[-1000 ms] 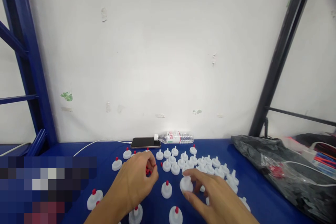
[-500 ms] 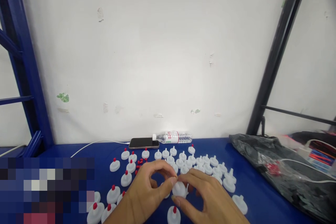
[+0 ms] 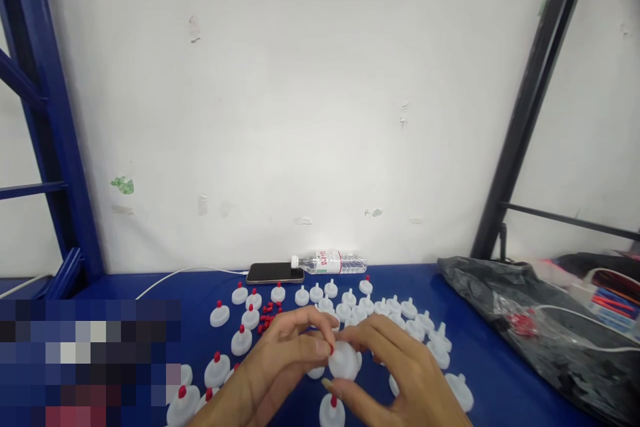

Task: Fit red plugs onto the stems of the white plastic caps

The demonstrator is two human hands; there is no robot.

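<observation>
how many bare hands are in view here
2: the left hand pinches a small red plastic cap at a round white plastic piece; the right hand grips that piece from the right. Pixelation at lower left may hide more.

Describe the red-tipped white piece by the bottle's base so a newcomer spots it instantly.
Toward the back of the blue table, a clear bottle lies on its side, cap to the left. Just in front of its base, at the right end, sits the small white piece. Its red tip sets it apart: the neighbouring pieces have bare white tips.
</observation>
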